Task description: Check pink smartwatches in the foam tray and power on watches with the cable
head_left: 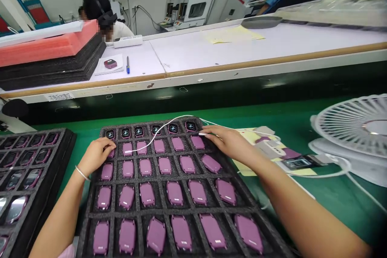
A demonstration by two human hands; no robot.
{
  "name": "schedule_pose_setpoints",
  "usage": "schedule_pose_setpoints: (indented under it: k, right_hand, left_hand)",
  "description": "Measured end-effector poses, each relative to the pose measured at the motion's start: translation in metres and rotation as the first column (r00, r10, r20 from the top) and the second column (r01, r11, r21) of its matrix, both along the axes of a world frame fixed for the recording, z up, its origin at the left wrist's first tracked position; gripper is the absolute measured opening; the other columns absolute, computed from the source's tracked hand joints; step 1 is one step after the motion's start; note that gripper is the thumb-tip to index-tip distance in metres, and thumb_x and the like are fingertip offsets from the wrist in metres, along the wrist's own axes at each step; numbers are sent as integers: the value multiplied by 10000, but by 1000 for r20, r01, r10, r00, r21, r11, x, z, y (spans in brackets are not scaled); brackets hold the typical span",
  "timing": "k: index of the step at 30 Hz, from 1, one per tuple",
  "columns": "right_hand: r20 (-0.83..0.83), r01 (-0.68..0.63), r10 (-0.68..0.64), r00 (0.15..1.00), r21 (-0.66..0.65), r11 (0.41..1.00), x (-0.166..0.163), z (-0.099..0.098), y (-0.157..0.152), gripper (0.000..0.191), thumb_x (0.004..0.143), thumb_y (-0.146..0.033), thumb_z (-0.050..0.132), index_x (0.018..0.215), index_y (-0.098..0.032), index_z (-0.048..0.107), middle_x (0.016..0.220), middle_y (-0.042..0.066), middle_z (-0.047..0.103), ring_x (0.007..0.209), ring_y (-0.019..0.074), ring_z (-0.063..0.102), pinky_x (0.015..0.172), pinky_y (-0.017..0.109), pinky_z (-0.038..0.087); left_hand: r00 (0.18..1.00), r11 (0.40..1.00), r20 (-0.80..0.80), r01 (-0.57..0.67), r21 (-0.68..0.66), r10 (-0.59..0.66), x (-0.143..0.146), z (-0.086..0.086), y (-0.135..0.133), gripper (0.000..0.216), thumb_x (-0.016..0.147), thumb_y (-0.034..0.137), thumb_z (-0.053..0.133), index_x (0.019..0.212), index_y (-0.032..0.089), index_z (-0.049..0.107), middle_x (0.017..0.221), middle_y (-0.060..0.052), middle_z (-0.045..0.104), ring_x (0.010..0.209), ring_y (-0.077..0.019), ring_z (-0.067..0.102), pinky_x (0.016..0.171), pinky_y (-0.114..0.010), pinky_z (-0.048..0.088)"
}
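Note:
A black foam tray (193, 209) holds rows of purple smartwatch bodies (127, 236), mostly back side up. In its far row, several smartwatches (156, 130) show lit screens. My left hand (98, 154) is closed at the tray's left edge, its fingertips on the leftmost smartwatch (111, 153) of the second row, which they partly hide. At the far right corner, my right hand (225, 140) pinches a small white plug-like piece (202, 134) above a smartwatch (197, 142). A white cable (169, 123) arcs over the tray, and its plug (128, 152) rests on another smartwatch's back.
Another foam tray (68, 145) of watches stands left. On the right are a white fan (356, 129), yellow paper (250, 167) and a small device with a display (298, 163). Behind, a raised shelf (187, 58) carries foam sheets (45, 60) and a pen (127, 65). Two people are beyond.

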State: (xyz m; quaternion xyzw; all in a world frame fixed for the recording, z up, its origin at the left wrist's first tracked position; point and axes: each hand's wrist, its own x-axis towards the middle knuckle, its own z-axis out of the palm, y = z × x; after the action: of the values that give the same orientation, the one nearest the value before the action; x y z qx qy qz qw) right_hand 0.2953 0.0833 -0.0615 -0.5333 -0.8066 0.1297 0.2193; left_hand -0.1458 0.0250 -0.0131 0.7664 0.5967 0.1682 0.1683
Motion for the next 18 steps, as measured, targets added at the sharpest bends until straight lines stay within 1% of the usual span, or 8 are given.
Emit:
schedule_pose_setpoints:
  k: [2, 3, 5, 8, 12, 14, 16, 18]
  right_hand:
    - [-4, 42, -42, 999, 10, 999, 0, 0, 4, 294, 907, -285, 438, 986, -214, 712, 1106, 105, 731, 1087, 297, 666, 992, 450, 497]
    - [-8, 72, -71, 997, 24, 997, 0, -1, 5, 289, 905, -276, 440, 982, -210, 711, 1084, 105, 735, 1068, 295, 672, 976, 443, 505]
    - [-28, 124, -123, 992, 47, 991, 3, -4, 7, 269, 901, -267, 456, 966, -212, 711, 1048, 102, 741, 1031, 288, 682, 940, 427, 518]
    - [-69, 182, -179, 981, 38, 983, 10, -12, 10, 231, 884, -242, 483, 930, -208, 707, 995, 100, 747, 971, 280, 694, 883, 404, 535]
    - [-84, 240, -235, 968, 59, 969, 17, -15, 26, 214, 865, -216, 486, 908, -189, 693, 974, 124, 745, 941, 304, 695, 859, 440, 539]
    - [-100, 249, -240, 966, 93, 964, 17, -10, 37, 219, 871, -219, 479, 932, -196, 688, 1049, 128, 736, 1016, 318, 678, 906, 474, 520]
    - [-127, 247, -229, 965, 145, 958, 14, 0, 44, 236, 887, -222, 465, 984, -209, 680, 1210, 119, 690, 1178, 320, 611, 998, 501, 469]
    - [-173, 215, -179, 968, 219, 952, 9, 11, 43, 254, 915, -241, 448, 1036, -216, 671, 1333, 110, 624, 1286, 307, 535, 1065, 513, 416]
  left_hand:
    - [999, 998, -19, -48, 34, 49, 11, -3, 0, 226, 893, 333, 491, 909, 205, 677, 909, -68, 729, 866, -236, 660, 813, -350, 485]
    - [998, 999, -45, -40, 30, 42, 18, -2, 3, 226, 895, 355, 510, 944, 204, 672, 909, -65, 727, 867, -238, 658, 800, -348, 482]
    - [990, 999, -137, 35, -19, -37, 33, 1, 8, 216, 871, 385, 585, 958, 207, 670, 904, -53, 727, 879, -248, 652, 789, -350, 469]
    - [944, 985, -288, 139, -103, -163, 52, 6, 15, 129, 847, 329, 638, 904, 222, 681, 884, -32, 733, 902, -260, 646, 792, -355, 441]
    - [917, 971, -327, 190, -142, -227, 61, 3, 19, 109, 882, 240, 575, 890, 214, 680, 886, -39, 729, 885, -243, 653, 783, -340, 441]
    - [915, 969, -325, 200, -147, -239, 62, 0, 20, 133, 897, 221, 542, 871, 202, 671, 921, -57, 727, 898, -244, 656, 800, -340, 453]
    - [914, 970, -329, 200, -141, -236, 62, -2, 21, 161, 912, 206, 510, 852, 192, 659, 934, -71, 723, 912, -252, 654, 830, -351, 461]
    - [920, 971, -318, 194, -137, -229, 61, -4, 20, 179, 923, 195, 489, 844, 180, 649, 918, -80, 715, 910, -257, 652, 845, -361, 469]
